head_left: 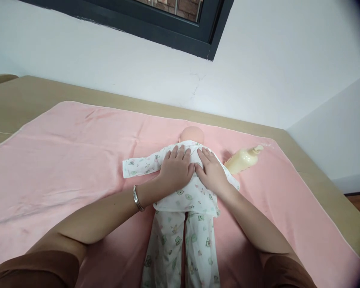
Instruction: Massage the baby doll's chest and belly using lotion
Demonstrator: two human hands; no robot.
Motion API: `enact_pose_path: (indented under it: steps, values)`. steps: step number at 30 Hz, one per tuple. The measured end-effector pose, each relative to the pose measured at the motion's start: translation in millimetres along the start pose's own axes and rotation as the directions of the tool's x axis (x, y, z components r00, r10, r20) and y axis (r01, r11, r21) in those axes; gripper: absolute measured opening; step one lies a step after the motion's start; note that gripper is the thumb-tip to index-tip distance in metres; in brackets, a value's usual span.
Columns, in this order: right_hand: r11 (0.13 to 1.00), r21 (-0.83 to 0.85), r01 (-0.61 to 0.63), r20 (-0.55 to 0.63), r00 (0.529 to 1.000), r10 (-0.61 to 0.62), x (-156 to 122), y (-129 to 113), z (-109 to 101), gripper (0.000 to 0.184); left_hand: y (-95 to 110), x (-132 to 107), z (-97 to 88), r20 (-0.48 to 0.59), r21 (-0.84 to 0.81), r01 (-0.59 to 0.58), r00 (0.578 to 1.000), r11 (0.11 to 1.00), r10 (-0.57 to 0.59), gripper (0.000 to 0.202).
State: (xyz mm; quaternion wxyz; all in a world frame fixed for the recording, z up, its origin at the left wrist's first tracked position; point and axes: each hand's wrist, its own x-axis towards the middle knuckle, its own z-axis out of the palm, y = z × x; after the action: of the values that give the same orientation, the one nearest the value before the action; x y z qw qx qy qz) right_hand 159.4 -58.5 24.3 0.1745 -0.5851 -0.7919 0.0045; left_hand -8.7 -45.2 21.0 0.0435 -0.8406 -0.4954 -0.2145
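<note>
Brown sleeves point(33, 268) sit at the lower corners of the view, with the forearms running forward from them. Between the forearms lie the printed trouser legs point(180, 244) of a doll point(186, 198). The doll lies lengthwise at the centre of a pink towel point(63, 160), head point(192, 134) toward the wall.

The left hand point(175, 170) rests flat on the doll's upper torso, fingers extended and held close together. The right hand point(211, 172) lies flat just beside it, inner edges touching, fingers extended and slightly parted. Neither hand pinches the fabric. A silver bracelet point(137, 199) circles the left wrist.

One shirt sleeve point(141, 166) extends sideways, flat on the towel. A cream pump bottle point(243, 160) lies on its side near the right hand. The towel covers a beige surface point(18, 96) set against a white wall point(108, 68) below a dark window frame point(168, 30).
</note>
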Motion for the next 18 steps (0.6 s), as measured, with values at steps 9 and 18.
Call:
enact_pose_path:
  steps: [9,18]
  values:
    - [0.995,-0.097,0.038,-0.053,0.998,-0.043,-16,-22,-3,0.045,6,-10,-2.9,-0.056,0.034,-0.12,0.991,0.992,0.122,0.04]
    - [0.998,-0.061,-0.015,-0.026,1.0,0.013,-2,-4,2,0.056,-1,-2,5.0,-0.126,-0.007,-0.05,0.991,0.999,0.049,0.049]
